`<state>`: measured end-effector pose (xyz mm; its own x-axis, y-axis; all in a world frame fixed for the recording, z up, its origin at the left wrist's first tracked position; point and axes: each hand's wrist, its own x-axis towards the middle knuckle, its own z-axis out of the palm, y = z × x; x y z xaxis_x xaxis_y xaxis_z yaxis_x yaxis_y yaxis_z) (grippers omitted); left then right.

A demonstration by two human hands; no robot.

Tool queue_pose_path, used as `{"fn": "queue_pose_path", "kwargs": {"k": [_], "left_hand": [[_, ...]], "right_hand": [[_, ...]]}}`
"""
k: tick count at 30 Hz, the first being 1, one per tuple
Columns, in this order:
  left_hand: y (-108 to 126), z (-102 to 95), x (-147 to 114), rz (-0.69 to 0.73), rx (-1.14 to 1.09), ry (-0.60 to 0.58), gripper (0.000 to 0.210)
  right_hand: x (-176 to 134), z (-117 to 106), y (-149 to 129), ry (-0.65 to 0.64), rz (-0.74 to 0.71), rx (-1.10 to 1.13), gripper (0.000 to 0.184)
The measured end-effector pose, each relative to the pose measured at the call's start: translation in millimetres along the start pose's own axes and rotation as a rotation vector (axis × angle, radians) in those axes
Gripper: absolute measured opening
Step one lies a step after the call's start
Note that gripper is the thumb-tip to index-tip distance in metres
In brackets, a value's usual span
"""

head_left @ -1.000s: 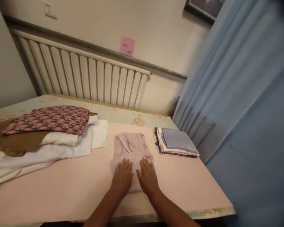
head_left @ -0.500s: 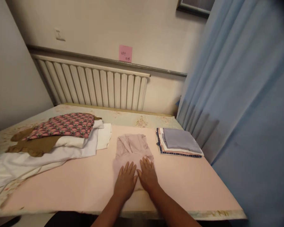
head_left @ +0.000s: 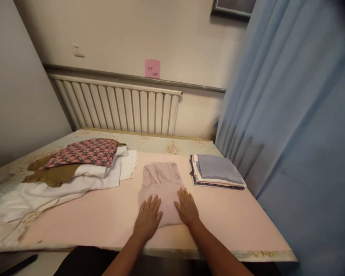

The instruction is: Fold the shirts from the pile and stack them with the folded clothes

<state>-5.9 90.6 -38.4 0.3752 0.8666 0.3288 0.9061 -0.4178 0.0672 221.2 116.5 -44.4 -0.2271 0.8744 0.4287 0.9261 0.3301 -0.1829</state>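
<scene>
Head camera looks forward (and down) over hands [head_left: 147, 219] [head_left: 188, 209].

The table [head_left: 255, 256] before you wore a floral cloth [head_left: 189, 148], with a pink sheet [head_left: 230, 218] spread over much of it. On the sheet, a mauve garment [head_left: 163, 193] lay under your left hand [head_left: 148, 215] and right hand [head_left: 187, 207]. Left of your left hand and farther off, a loose heap [head_left: 94, 177] lay across sheet and cloth. Beyond your right hand, to its right, a folded stack [head_left: 218, 170] rested on the sheet.
</scene>
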Motion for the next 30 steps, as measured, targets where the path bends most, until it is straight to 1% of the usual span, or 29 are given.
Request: {"fn": "queue_pose_path", "kwargs": {"k": [6,12,15,18,21,23,24,27,30], "left_hand": [[-9,-2.0,-12,0.036,-0.011,0.014,0.05],[-12,-6.9,-24,0.133,-0.029,0.031,0.055],[-16,-8.4,-31,0.2,-0.036,0.068,0.061],[-22,-5.8,-38,0.215,-0.056,0.121,0.06],[-29,-0.4,-46,0.173,-0.06,0.169,0.051],[-32,2.2,-51,0.152,-0.046,0.173,0.045],[-34,2.8,-52,0.142,-0.039,0.169,0.046],[-38,1.3,-53,0.107,-0.022,0.149,0.058],[-40,-2.8,-51,0.114,-0.018,0.132,0.064]], "right_hand": [[-29,-14,2,0.003,-0.07,0.065,0.049],[-52,-36,-4,-0.016,-0.194,0.108,0.063],[-55,-41,-8,0.011,-0.275,0.093,0.056],[-54,-41,-8,0.038,-0.301,0.076,0.049],[-55,-35,-6,0.045,-0.284,0.068,0.053],[-55,-31,-4,0.053,-0.267,0.061,0.057],[-56,-29,-3,0.062,-0.255,0.057,0.059],[-55,-25,0,0.093,-0.211,0.054,0.059],[-53,-25,0,0.112,-0.207,0.061,0.053]]}}
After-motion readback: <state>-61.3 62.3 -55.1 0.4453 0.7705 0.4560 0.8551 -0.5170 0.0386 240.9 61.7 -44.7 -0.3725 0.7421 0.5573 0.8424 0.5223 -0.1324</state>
